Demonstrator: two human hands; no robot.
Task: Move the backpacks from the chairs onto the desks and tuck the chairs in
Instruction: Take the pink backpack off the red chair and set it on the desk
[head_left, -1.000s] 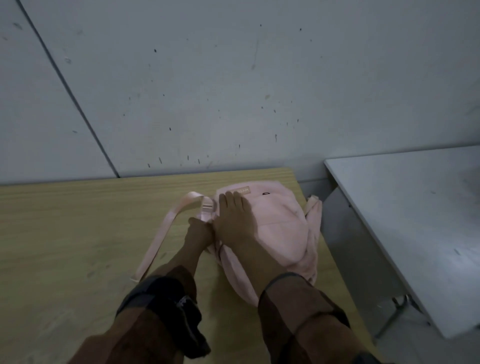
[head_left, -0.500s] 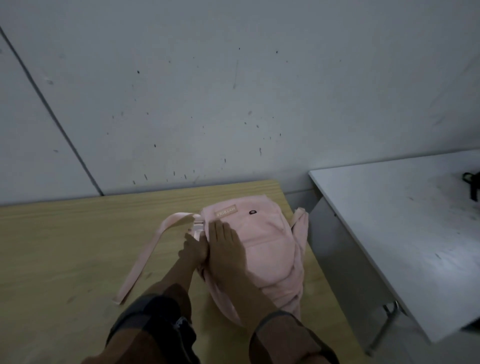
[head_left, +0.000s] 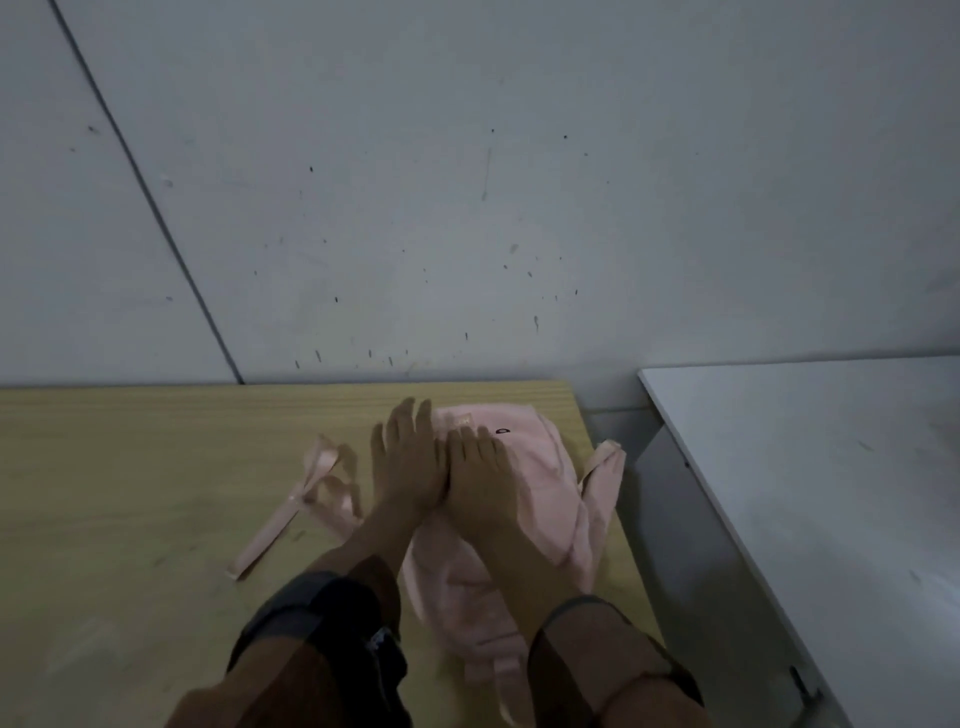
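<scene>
A pale pink backpack (head_left: 535, 467) lies flat on the wooden desk (head_left: 130, 493), near the desk's right edge and close to the wall. Its loose strap (head_left: 291, 506) trails to the left across the wood; another strap hangs off the right side. My left hand (head_left: 402, 467) is spread flat, fingers apart, over the bag's left edge. My right hand (head_left: 478, 478) rests flat on top of the bag beside it, fingers extended. Neither hand grips anything. No chair is in view.
A white desk (head_left: 810, 467) stands to the right, separated from the wooden desk by a narrow gap. A grey wall (head_left: 467, 182) runs right behind both desks. Dark sleeves and a wrist strap cover my forearms at the bottom.
My left hand has come out from beside the bag's strap and opened flat next to my right hand. The left strap now lies bunched in a loop on the desk.
</scene>
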